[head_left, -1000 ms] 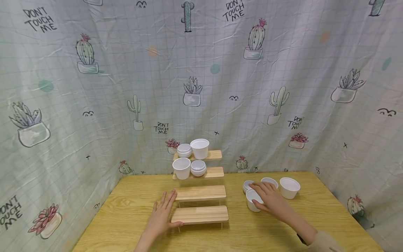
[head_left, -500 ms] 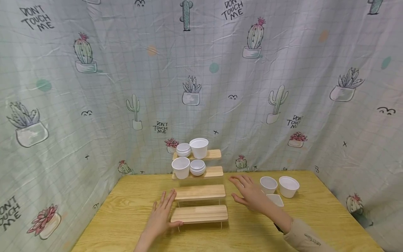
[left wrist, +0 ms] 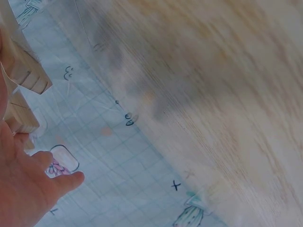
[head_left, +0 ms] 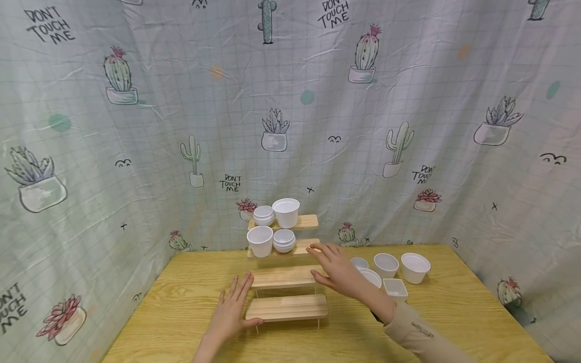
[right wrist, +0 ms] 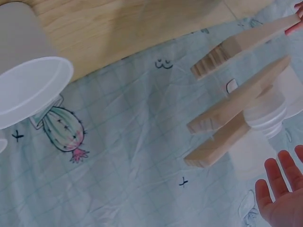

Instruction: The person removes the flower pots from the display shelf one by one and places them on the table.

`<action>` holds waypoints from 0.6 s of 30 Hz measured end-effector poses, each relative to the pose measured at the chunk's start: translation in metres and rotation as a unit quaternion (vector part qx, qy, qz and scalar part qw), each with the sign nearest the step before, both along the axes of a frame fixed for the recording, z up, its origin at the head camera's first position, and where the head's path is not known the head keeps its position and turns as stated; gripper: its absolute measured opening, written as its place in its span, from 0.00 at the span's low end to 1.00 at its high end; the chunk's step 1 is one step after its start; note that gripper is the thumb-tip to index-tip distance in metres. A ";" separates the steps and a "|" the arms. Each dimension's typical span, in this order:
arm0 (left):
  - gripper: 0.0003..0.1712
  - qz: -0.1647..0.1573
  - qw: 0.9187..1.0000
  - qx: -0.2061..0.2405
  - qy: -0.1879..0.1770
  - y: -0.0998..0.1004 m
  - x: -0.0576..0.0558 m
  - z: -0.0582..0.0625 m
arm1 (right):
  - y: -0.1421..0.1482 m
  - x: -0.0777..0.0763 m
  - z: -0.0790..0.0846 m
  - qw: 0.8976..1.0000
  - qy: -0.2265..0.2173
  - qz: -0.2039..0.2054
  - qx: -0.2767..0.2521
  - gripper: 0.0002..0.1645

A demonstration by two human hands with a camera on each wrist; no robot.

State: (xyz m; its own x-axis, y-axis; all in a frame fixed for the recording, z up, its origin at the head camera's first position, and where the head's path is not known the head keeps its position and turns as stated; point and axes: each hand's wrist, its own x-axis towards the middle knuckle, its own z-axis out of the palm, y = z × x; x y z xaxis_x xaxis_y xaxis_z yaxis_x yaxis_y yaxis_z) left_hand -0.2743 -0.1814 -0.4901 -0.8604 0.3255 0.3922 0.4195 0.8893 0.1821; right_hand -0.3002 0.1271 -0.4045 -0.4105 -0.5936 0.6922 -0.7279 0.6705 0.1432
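Note:
A wooden tiered rack [head_left: 286, 308] with several step boards stands on the table. On its top board sit a small ribbed round jar [head_left: 264, 216] and a larger white cup [head_left: 287, 214]. One board lower, a white cup [head_left: 260, 242] stands beside another ribbed jar [head_left: 284, 241]. My left hand [head_left: 230, 310] rests against the left ends of the two lower boards, fingers straight. Near the rack's right end my right hand [head_left: 339, 272] hovers with extended fingers; the right wrist view shows nothing in that hand [right wrist: 286, 196], apart from the rack's boards [right wrist: 222, 116].
Right of the rack, several white containers stand on the wood-grain table [head_left: 436, 322]: a cup [head_left: 386, 265], a wider cup [head_left: 415, 267], a square dish [head_left: 395, 288], and a round cup [head_left: 371, 279] partly behind my right forearm. A cactus-print curtain [head_left: 290, 166] hangs behind.
My right hand has left the cups on the right and moved leftward to the rack's right end. The square dish and nearby round cups now show. My left hand stays in place.

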 end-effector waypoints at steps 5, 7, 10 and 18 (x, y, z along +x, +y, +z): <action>0.63 0.002 1.000 -0.003 -0.005 0.001 0.000 0.000 | -0.012 -0.006 0.004 1.000 0.000 0.003 0.009 0.30; 0.63 0.002 1.000 -0.002 -0.007 0.001 0.000 0.001 | -0.016 -0.008 0.005 1.000 0.003 0.005 0.011 0.31; 0.63 0.002 1.000 -0.001 -0.010 0.001 0.000 0.002 | -0.023 -0.012 0.006 1.000 0.005 0.006 0.009 0.30; 0.63 0.002 1.000 0.001 -0.012 0.001 0.001 0.002 | -0.039 -0.023 0.008 1.000 0.009 -0.013 0.012 0.30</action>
